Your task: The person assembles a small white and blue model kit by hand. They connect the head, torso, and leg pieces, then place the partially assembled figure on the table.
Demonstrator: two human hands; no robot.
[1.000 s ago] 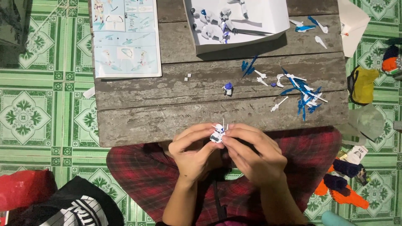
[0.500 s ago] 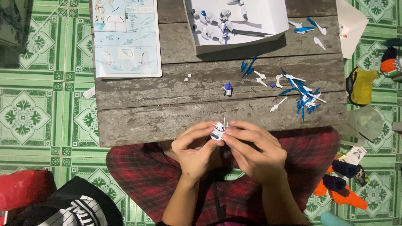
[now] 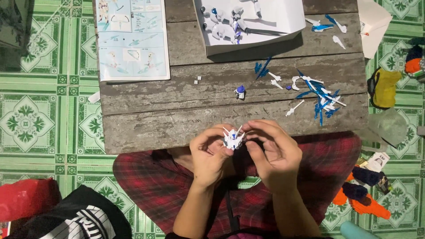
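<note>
**Caller:** Model piece [image 3: 233,139], small, white and blue with thin spikes, sits pinched between your two hands just off the near edge of the counter [image 3: 146,128], over your lap. Your left hand [image 3: 211,155] is closed on its left side with thumb and fingertips; your right hand [image 3: 271,150] curls in on the other side, fingers gripping the top and right edge.

**Spotter:** Watch those spikes. I'd judge they could bend or snap if you squeeze hard at that angle. And you're holding it above the red plaid cloth [image 3: 159,181] on your legs, not above the wood, so a slip would likely drop it into the folds or onto the green tiled floor [image 3: 40,119].

**Caller:** Loose parts too: the blue and white pile [image 3: 321,95] lies near the right end of the counter, and a small blue-capped bit [image 3: 240,91] stands alone mid-counter. A sleeve or elbow could sweep them off.

**Spotter:** Two tiny grey bits [image 3: 197,80] look easy to lose in the plank gaps.

**Caller:** Paper goods, same head view: a pale blue instruction sheet [image 3: 132,37], rectangular with diagrams, lies at the far left. An open white box [image 3: 283,20] holding more parts sits at far centre. A white folded sheet [image 3: 374,22] hangs off the far right corner.
</note>
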